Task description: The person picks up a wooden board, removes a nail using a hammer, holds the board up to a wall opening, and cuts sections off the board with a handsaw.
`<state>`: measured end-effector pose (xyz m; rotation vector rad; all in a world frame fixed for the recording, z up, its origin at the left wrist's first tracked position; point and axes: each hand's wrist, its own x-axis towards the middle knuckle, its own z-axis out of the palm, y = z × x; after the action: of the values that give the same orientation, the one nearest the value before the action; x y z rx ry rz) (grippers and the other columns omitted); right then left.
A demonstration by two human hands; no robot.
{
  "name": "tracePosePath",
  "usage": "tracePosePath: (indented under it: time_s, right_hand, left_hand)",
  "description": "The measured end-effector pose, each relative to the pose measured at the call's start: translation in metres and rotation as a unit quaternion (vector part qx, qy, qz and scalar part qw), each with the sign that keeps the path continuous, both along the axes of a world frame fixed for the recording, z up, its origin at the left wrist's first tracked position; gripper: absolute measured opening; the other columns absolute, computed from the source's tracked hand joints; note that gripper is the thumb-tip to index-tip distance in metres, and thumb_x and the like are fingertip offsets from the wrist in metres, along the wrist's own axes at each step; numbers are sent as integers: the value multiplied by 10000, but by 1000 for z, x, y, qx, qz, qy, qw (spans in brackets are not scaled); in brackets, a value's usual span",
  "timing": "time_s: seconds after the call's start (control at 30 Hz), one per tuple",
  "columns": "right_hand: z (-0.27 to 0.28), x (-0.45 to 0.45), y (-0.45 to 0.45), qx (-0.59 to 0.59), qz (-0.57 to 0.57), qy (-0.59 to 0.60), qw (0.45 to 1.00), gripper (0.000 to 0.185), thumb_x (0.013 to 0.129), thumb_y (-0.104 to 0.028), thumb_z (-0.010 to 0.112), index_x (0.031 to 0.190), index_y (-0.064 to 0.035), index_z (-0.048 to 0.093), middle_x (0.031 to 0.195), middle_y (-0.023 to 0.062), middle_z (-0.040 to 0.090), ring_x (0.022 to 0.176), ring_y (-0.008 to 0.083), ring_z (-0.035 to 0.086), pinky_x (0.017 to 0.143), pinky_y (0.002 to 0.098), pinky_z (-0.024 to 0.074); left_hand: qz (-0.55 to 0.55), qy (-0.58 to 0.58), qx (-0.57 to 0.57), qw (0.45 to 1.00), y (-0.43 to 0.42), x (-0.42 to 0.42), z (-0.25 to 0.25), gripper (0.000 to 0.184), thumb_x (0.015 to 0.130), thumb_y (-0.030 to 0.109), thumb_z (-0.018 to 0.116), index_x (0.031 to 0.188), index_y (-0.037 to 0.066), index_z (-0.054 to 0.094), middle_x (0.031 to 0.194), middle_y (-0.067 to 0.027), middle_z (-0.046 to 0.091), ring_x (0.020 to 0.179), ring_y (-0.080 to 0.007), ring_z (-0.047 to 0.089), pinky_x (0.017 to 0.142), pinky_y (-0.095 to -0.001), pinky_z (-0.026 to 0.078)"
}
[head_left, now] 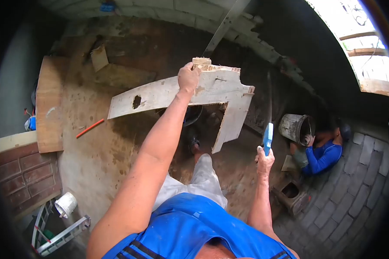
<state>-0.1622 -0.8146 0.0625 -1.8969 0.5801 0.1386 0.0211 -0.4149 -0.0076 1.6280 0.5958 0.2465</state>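
My left hand point(189, 77) is closed on the upper edge of an irregular, roughly L-shaped piece of plywood point(203, 90). The pale board has jagged edges, a dark hole toward its left end and what looks like a nail sticking out near its upper right. To the right, my right hand point(264, 160) grips the blue handle of a handsaw point(268, 134). Its long thin blade points away from me, seen nearly edge-on and apart from the board. Part of the floor and a dark round object are hidden behind the plywood.
At right, a co-worker in a blue top point(324, 156) holds a dirty bucket point(292, 127) beside grey blocks point(354, 181). An orange-red stick point(90, 128) lies on the stained floor. A white bucket point(66, 204) and a ladder point(67, 238) stand lower left. A beam point(225, 26) slants above.
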Motion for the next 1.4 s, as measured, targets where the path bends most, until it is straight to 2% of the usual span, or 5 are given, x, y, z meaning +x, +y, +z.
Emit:
tracePosePath:
  time_s: [0.43,0.6,0.7,0.83,1.4]
  right_hand:
    - [-87,-32,123,-118,138,97,979,213,817,-195,764,802,-58,602,638,-34,549,560,66,489,534,267,433]
    - [-106,-32,129,-145,121,169,967,204,813,-196,753,803,-57,603,657,-29,557,577,68,490,551,269,433]
    - [-122,-43,122,-183,144,187,954,190,818,-188,739,816,-55,603,662,-28,558,576,65,498,546,267,432]
    - [-110,-36,132,-223,133,181,948,171,823,-180,723,821,-48,614,661,-19,556,590,72,501,554,278,435]
    - [-96,-105,286,-84,37,106,990,206,875,-204,724,885,-32,611,683,53,590,609,149,550,602,351,479]
  left_hand:
    - [-28,166,-437,884,117,-181,-153,420,944,371,674,1269,113,614,1322,-52,611,1156,-197,558,807,-390,511]
    - [357,222,-477,772,247,-264,-310,533,685,621,871,753,234,511,621,67,135,484,-127,153,491,-314,185]
    - [311,119,-490,806,287,-243,-357,1049,739,663,797,1530,148,340,1413,-100,462,1334,-319,408,947,-530,428]
    - [339,103,-499,791,297,-240,-409,699,852,379,814,1381,51,497,1344,-134,572,1243,-318,558,989,-575,498]
    - [-72,477,-456,748,179,-386,-248,488,900,505,709,1097,60,682,979,-96,735,873,-289,723,744,-488,590]
